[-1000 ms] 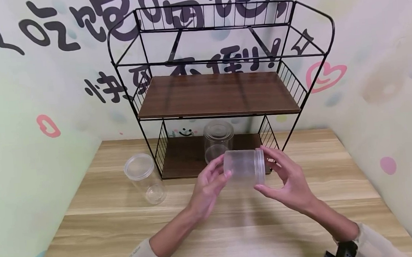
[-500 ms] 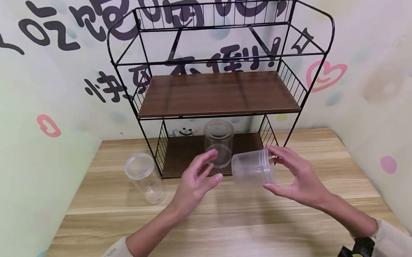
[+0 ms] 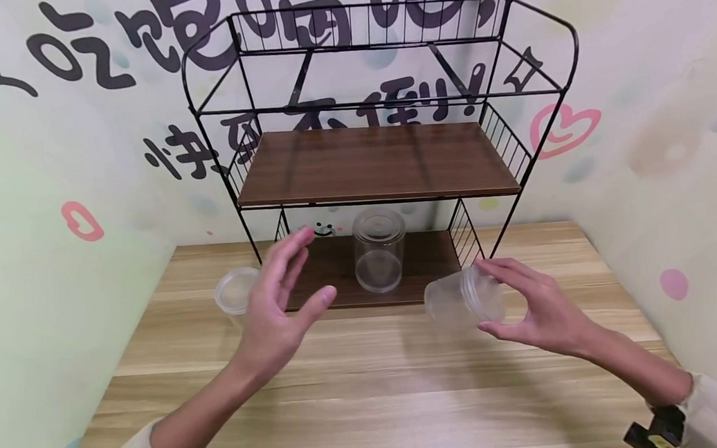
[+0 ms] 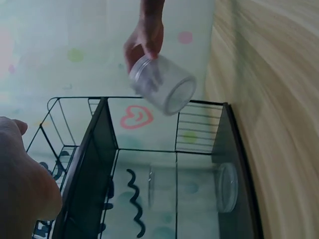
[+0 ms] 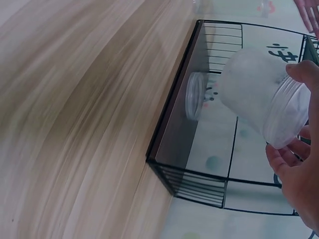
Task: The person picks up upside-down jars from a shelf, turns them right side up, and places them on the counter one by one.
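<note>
A clear plastic jar [image 3: 454, 302] is tilted on its side in the air in front of the rack. My right hand [image 3: 535, 305] holds it by its lidded end, thumb below and fingers above; the right wrist view shows the same grip on the ridged lid [image 5: 285, 112]. My left hand [image 3: 277, 306] is raised with fingers spread and touches nothing. Behind it, partly hidden, a second clear jar [image 3: 234, 294] stands on the table. A third clear jar [image 3: 378, 254] stands upright on the rack's bottom shelf.
The black wire rack [image 3: 378, 200] stands against the wall, with a brown middle shelf [image 3: 376, 164] and a brown bottom shelf [image 3: 429, 254]. Under it lies a wood-grain table [image 3: 371, 403]. Walls [image 3: 670, 126] enclose the table at the back and both sides.
My left hand has let go of the jar and moved left and up, toward the jar on the table. My right hand has carried its jar to the right, tilting it more.
</note>
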The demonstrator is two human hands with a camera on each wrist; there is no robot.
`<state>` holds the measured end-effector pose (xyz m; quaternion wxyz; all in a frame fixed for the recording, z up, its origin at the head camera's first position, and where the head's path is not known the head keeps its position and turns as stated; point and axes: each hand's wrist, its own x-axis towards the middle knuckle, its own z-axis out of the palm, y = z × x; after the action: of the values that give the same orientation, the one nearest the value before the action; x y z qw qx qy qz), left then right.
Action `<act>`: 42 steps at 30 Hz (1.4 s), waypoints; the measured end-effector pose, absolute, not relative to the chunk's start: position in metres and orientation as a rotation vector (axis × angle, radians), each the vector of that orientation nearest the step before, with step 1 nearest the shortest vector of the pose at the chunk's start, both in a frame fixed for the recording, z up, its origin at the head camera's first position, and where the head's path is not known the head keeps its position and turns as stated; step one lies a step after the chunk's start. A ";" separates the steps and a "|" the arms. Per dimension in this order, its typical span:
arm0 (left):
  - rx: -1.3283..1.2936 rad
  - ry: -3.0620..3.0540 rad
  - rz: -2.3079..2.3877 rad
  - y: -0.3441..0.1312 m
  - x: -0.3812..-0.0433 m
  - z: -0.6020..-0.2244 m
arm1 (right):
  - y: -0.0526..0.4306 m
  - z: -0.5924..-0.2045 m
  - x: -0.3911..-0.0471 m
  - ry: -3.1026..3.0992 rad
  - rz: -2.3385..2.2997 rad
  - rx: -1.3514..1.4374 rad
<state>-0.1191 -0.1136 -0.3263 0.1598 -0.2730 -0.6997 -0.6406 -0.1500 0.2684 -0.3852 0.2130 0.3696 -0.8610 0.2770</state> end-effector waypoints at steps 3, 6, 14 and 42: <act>-0.721 -1.945 -1.802 -0.124 -0.119 -0.315 | 0.275 -0.387 -0.150 -2.408 0.718 1.038; -0.651 -1.878 -1.795 -0.135 -0.120 -0.308 | 0.282 -0.388 -0.149 -2.409 0.663 1.056; -0.481 -1.792 -1.732 -0.156 -0.127 -0.287 | 0.301 -0.393 -0.148 -2.465 0.535 1.072; -0.280 -2.341 -1.536 -0.195 -0.221 -0.272 | 0.339 -0.408 -0.161 -2.579 0.246 1.110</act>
<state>-0.2214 -0.1951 -0.2718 0.1631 -0.0981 -0.8208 -0.5386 -0.1605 0.3392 -0.4076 0.1608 0.3888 -0.9031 0.0861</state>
